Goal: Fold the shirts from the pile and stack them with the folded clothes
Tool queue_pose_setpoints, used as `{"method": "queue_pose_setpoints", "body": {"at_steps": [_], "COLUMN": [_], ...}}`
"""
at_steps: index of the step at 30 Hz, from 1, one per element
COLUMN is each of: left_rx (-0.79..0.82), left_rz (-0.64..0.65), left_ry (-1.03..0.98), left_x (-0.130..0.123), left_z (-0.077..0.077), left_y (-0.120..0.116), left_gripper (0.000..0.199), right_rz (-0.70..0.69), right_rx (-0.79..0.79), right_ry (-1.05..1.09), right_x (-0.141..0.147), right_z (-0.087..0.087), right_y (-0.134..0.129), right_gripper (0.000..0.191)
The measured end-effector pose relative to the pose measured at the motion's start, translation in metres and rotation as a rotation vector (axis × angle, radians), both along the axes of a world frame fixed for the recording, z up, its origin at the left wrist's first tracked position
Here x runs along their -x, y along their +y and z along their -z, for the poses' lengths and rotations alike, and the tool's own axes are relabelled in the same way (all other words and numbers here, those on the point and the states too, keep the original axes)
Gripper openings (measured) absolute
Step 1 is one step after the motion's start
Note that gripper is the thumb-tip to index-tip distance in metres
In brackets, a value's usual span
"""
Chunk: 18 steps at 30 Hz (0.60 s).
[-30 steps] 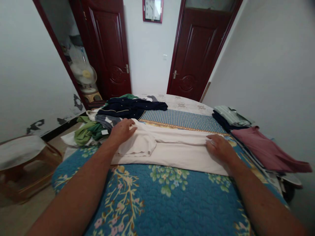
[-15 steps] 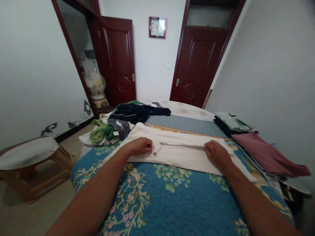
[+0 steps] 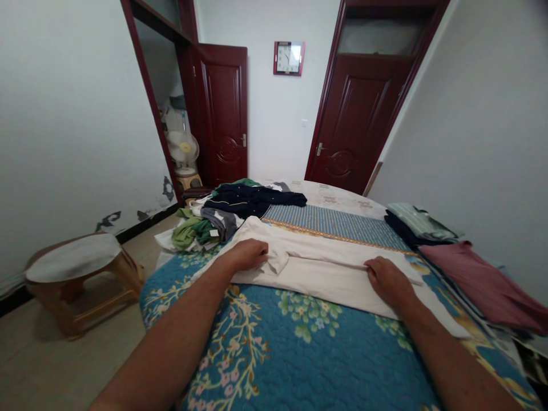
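Note:
A white shirt (image 3: pixel 317 277) lies stretched sideways across the quilted cover, partly folded into a long strip. My left hand (image 3: pixel 250 254) is closed on the cloth near its left end, beside a raised, crumpled flap. Toward the right end, my right hand (image 3: pixel 387 279) pinches the upper layer's edge between thumb and fingers. A long crease or gap runs between the two hands. Part of the cloth at the left is hidden behind my left forearm.
Beneath is a blue floral quilted cover (image 3: pixel 334 354). Crumpled clothes, including a navy garment (image 3: pixel 257 197) and a green one (image 3: pixel 188 229), lie at the far left. Folded clothes with a pink garment (image 3: pixel 483 279) stand at right. A stool (image 3: pixel 81 274) is at left.
The view has shifted, so the scene sits further right and slightly lower. The flap by my left hand has folded over a little. Both hands keep their hold on the shirt.

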<state>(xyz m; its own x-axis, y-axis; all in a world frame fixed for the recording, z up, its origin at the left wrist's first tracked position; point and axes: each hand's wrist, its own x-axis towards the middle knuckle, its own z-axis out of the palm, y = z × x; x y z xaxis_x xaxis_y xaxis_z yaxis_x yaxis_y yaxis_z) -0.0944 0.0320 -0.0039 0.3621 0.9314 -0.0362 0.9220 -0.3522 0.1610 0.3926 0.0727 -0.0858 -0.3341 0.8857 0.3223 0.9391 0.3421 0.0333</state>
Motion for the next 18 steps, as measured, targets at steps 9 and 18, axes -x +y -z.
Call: {"method": "queue_pose_setpoints", "body": {"at_steps": [9,18], "left_rx": [0.33,-0.296], "left_rz": [0.091,-0.056], "left_ry": [-0.32,-0.174], "left_x": [0.01,-0.01], "left_z": [-0.019,0.034], "left_y": [0.001,0.066], "left_gripper": [0.038,0.042], "right_rz": [-0.01,0.002], "right_rx": [-0.014,0.009], "right_ry": [-0.002,0.035], "right_x": [0.004,0.003], "right_z": [-0.005,-0.004], "right_y": [-0.003,-0.002], "right_gripper": [0.025,0.03]}}
